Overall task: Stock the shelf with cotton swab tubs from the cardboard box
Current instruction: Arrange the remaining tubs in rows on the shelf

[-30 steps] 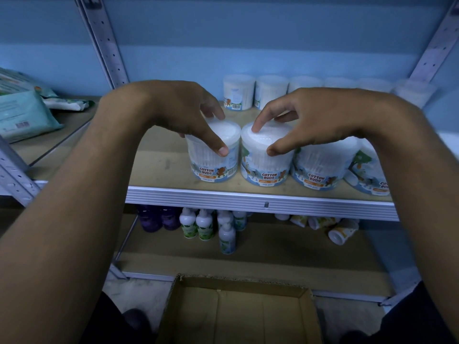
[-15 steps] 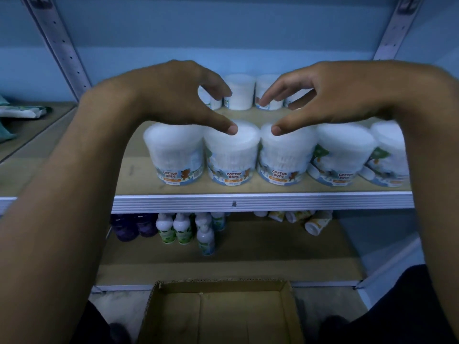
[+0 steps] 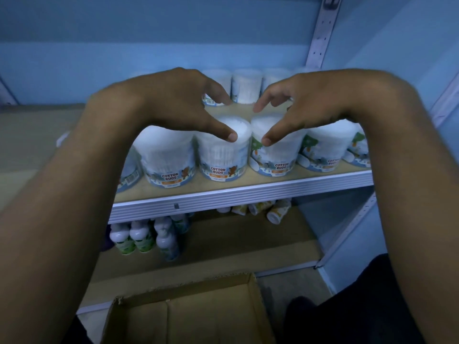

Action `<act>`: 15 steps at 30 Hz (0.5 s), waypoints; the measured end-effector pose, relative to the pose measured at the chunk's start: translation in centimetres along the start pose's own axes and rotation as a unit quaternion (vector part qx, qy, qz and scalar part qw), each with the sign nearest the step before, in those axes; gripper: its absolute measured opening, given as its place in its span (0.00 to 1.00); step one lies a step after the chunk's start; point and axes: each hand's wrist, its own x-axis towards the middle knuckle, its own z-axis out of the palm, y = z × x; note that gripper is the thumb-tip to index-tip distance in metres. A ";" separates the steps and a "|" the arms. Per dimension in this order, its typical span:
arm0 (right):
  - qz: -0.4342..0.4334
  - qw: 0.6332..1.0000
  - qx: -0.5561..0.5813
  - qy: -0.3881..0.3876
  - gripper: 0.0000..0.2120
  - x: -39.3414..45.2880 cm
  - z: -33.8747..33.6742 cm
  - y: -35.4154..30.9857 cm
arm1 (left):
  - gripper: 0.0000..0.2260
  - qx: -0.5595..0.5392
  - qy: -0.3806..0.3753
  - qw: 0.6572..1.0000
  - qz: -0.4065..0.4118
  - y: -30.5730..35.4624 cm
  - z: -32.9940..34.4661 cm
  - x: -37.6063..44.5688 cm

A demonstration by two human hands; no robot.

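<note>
White tubs (image 3: 222, 155) lining shelf edge (image 3: 243, 194), left hand (image 3: 171, 105) and right hand (image 3: 305, 105) spread, seemingly gripping nothing

Shop — metal shelving (image 3: 238, 197) stocked with rows of tubs (image 3: 224, 155), bottles (image 3: 141, 240).

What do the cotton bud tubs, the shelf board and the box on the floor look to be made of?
Cotton bud tubs: likely clear, thin plastic, since the white swabs show through the wall above a printed paper or film label. Shelf board: looks like matt tan wood or fibreboard, with a ribbed, pale metal front edge. Cardboard box: brown corrugated card, with folded flaps and a rough-cut rim.
</note>
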 end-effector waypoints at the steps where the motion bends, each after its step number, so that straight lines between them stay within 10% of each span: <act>1: 0.002 1.000 0.003 -0.002 0.32 0.0 0.1 0.1 | 0.36 0.000 -0.009 1.000 -0.001 0.2 0.2 0.3; 15: -0.005 1.000 0.009 0.001 0.28 0.6 0.9 1.1 | 0.34 0.009 -0.039 0.998 -0.038 1.4 0.9 0.9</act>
